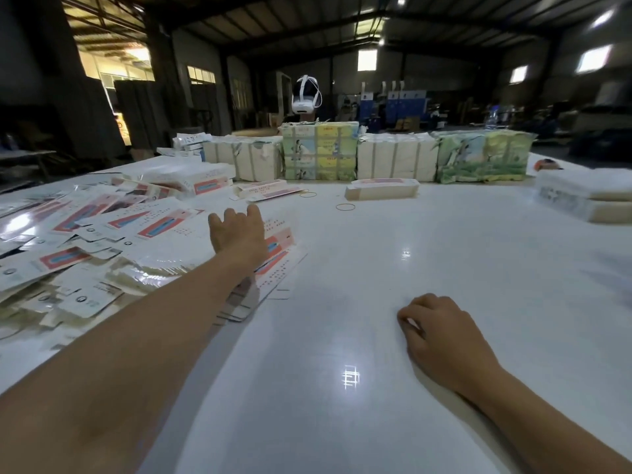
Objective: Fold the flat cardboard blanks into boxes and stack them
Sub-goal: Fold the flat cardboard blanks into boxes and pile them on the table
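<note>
over the blank pile, one hand reaching

on the left side of the white table point(376, 302) i see a loose heap of flat cardboard blanks point(102, 241), white with red and blue print, spread from the left edge toward the middle. my left hand point(237, 234) is stretched out over the right end of that heap, fingers spread wide and holding nothing; i cannot tell whether the palm touches the top blank. my right hand point(441, 340) rests on bare table at near right, well apart from the pile, fingers curled loosely under, nothing visible in it.

farther back, near the middle, one folded box point(381, 189) lies on its side, and a partly folded one point(270, 191) lies to its left. two rubber bands point(345, 207) lie on the table between them. along the far edge stands a row of tied bundles point(396, 159), some plain white, some with green and yellow print. a white headset point(306, 95) sits above the bundles. at far right a low stack of wrapped packs point(584, 196) rests on the table.
</note>
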Demonstrator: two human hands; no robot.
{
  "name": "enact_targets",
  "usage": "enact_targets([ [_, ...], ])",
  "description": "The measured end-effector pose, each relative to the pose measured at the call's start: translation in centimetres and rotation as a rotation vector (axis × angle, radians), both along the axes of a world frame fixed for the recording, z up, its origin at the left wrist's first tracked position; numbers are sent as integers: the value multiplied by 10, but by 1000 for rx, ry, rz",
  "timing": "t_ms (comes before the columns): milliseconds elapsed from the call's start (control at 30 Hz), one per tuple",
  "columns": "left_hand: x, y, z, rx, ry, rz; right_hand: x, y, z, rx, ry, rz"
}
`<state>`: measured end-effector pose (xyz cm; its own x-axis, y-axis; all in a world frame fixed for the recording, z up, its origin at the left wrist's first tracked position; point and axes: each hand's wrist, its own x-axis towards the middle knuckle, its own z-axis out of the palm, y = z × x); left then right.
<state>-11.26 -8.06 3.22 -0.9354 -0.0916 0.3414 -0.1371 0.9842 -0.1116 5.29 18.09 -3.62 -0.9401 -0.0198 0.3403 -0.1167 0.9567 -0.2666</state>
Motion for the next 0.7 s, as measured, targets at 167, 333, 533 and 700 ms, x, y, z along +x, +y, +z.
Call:
enact_targets([
  [167,36,46,3,428,-45,-337,-4,2,1,-83,-39,17],
  [333,85,97,-10,944,-216,-670,-4,15,13,-1068,65,-184],
  [533,107,112,-27,859,-397,-814,10,37,31,-1829,17,-208],
  [700,112,104,-40,417,-163,-813,14,24,34,-1451,7,-184],
])
